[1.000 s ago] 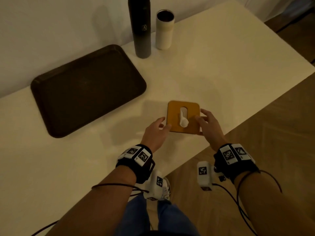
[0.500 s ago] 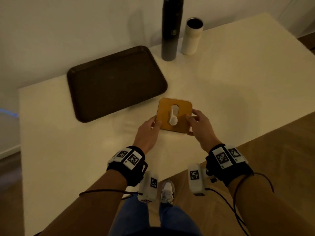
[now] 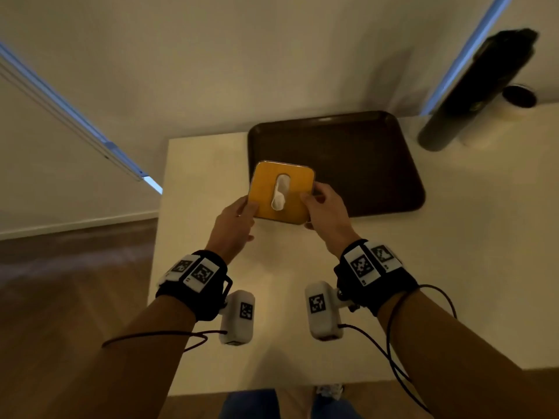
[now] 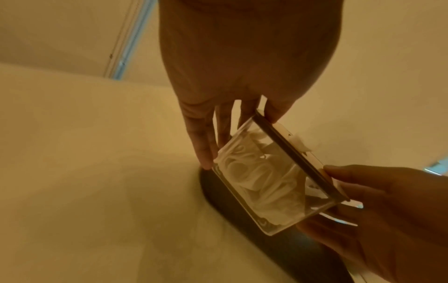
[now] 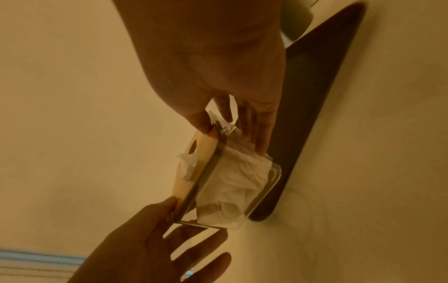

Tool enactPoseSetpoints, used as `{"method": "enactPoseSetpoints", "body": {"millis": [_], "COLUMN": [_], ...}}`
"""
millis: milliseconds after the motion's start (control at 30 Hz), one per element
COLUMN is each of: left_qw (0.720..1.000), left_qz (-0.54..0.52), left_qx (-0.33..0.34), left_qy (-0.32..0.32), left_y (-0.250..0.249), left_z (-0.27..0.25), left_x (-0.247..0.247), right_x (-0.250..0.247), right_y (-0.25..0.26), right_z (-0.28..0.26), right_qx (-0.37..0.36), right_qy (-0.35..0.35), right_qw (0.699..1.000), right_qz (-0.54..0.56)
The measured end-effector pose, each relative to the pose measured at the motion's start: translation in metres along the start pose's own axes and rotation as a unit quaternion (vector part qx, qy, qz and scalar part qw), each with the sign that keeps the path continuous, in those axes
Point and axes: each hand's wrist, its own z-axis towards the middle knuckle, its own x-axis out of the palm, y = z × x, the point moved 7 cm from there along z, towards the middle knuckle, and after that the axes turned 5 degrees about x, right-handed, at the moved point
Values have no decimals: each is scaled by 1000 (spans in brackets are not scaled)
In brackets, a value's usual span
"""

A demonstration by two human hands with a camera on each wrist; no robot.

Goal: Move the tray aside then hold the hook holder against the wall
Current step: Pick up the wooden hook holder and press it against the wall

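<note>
Left hand [image 3: 234, 226] and right hand [image 3: 325, 208] gripping opposite sides of the hook holder [image 3: 279, 192], lifted above the table's [image 3: 453, 267] back edge, dark tray [image 3: 357, 164] behind

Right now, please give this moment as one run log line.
phase: lifting | hook holder: off table, not at wall | left hand, right hand: holding its edges | tray: aside

Amber-faced hook holder [image 3: 281, 192] held tilted above dark empty tray [image 3: 357, 164].
</note>
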Motion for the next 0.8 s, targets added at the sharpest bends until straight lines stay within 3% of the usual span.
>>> {"method": "enactPoseSetpoints", "body": {"millis": [167, 367, 800], "left_qw": [1000, 999, 999], "left_qz": [-1, -9, -8], "left_qx": [1, -27, -44], "left_qy": [-22, -20, -10], "left_y": [13, 32, 55], "left_z": [59, 127, 201], "left_x": [-88, -151, -201], "right_x": [93, 167, 232], "right_y": [45, 77, 97], "right_z": [36, 78, 124], "right_qx": [-2, 13, 66], "right_qy": [8, 19, 9], "right_qw": [1000, 1000, 997], "right_qz": [-12, 1, 24]}}
